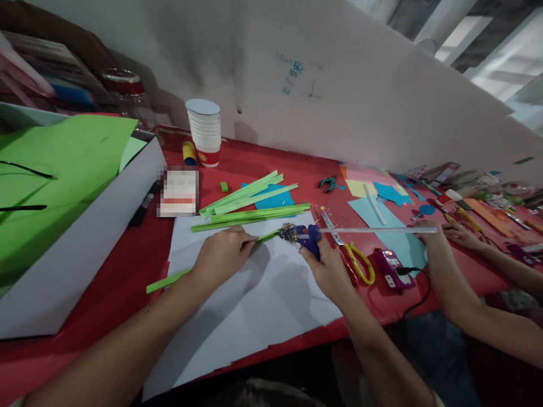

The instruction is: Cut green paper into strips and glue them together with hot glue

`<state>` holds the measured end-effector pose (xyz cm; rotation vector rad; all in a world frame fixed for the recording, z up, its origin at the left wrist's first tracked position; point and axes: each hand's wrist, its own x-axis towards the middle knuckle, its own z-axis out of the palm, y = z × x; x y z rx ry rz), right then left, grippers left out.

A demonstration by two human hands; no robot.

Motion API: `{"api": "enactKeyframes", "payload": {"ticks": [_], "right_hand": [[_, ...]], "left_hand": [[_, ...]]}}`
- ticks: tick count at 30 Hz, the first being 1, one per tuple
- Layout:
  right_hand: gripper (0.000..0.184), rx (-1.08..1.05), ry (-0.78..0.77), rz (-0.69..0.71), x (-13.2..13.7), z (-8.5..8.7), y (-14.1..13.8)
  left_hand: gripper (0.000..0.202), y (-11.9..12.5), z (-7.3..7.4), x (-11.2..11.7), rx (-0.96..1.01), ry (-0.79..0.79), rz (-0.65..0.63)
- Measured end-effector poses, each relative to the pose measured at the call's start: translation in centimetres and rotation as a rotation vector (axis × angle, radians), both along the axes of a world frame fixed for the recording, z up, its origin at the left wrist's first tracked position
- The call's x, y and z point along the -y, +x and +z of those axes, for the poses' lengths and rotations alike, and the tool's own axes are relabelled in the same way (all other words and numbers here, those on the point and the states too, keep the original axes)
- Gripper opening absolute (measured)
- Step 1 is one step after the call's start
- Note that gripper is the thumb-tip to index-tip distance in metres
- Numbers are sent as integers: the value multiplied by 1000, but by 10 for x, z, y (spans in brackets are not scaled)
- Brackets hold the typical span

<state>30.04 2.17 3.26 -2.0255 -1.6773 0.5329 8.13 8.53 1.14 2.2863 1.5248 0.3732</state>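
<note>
The left hand (223, 253) has its grip pinched tight on a green paper strip (167, 280), fingers curled over it and pressing it onto the white sheet (263, 305). The strip runs slantwise from the red table (119, 282) at the lower left, under the hand, and up toward the glue gun's tip. The right hand (327, 272) has its grip wrapped fully round the handle of a blue glue gun (309, 236), whose crusted nozzle meets the strip's far end, near the left fingertips. A long clear glue stick (382, 230) juts from the back of the gun to the right. Just beside the right hand lie yellow-handled scissors (360, 264), then a purple power strip (392, 268). Beyond the sheet a pile of green strips (250, 202) lies over blue paper (275, 198), with a stack of paper cups (206, 133) near the wall. A co-worker's hand (428, 233) rests at the stick's far end.
</note>
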Motion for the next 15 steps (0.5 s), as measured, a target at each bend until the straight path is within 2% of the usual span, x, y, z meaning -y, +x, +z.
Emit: {"api": "enactKeyframes", "payload": {"ticks": [11, 15], "right_hand": [[38, 46, 54, -25, -5, -4, 13], [43, 32, 73, -7, -6, -4, 18]], "left_hand": [[31, -1, 0, 0, 37, 3, -13], [30, -1, 2, 0, 53, -12, -5]]}}
